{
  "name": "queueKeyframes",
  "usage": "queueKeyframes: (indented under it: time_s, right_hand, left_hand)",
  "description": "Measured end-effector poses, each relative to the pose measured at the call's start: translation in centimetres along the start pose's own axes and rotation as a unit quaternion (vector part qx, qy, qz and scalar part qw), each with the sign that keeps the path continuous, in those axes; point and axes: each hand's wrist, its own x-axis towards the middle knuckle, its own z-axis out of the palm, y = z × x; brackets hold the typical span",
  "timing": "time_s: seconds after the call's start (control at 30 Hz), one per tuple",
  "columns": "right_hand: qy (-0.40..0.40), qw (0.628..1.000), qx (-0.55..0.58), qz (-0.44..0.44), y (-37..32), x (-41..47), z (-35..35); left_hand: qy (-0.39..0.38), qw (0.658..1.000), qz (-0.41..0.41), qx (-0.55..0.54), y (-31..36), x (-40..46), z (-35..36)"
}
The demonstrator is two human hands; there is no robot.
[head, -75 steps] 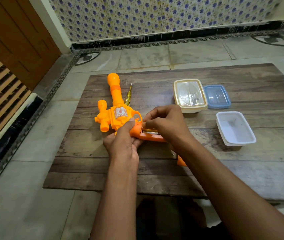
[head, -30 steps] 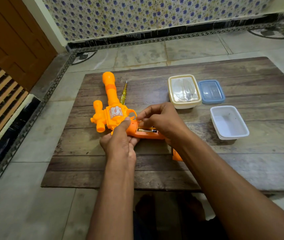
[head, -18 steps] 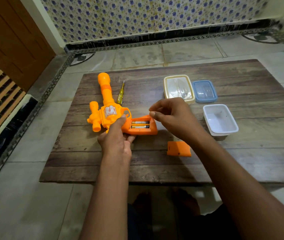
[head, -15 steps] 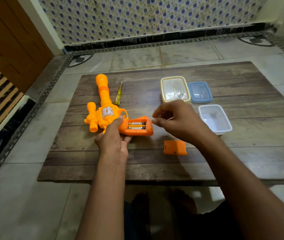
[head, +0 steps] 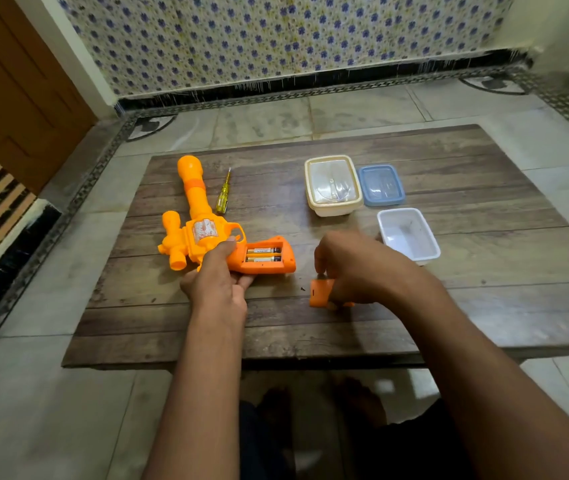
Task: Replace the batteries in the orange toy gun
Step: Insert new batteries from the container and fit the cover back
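Note:
The orange toy gun (head: 200, 233) lies on its side on the wooden table (head: 484, 299), barrel pointing away from me. Its grip compartment is uncovered, and two batteries (head: 263, 255) sit inside. My left hand (head: 219, 277) grips the gun where the body meets the grip, thumb on top. My right hand (head: 352, 268) has come down on the loose orange battery cover (head: 321, 293) and pinches it, one edge lifted off the table. A tiny dark screw (head: 303, 288) lies just left of the cover.
A yellow-handled screwdriver (head: 223, 194) lies right of the barrel. A lidded cream container (head: 333, 185), a blue lid (head: 382, 185) and a lidless white tub (head: 409, 235) stand at the right. Tiled floor surrounds the low table; my feet show beneath its near edge.
My right hand left the battery compartment, swung right and down, and took hold of the orange cover. The left hand kept holding the gun. The camera tilted slightly.

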Motion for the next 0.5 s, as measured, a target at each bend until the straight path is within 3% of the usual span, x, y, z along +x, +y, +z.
queueKeyframes:
  time_s: [0.2,0.4,0.5]
  right_hand:
    - [-0.007,1.000,0.014,-0.026,0.5,0.0,-0.1]
    - [-0.019,0.992,0.105,-0.070,0.9,0.0,-0.8]
    - [0.022,0.975,0.195,-0.102,0.7,0.2,-1.2]
  left_hand:
    - [0.002,1.000,0.000,-0.002,0.0,0.0,-0.1]
    - [0.000,1.000,-0.002,-0.006,0.0,0.0,0.0]
    - [-0.005,1.000,-0.002,-0.003,0.2,0.4,-0.2]
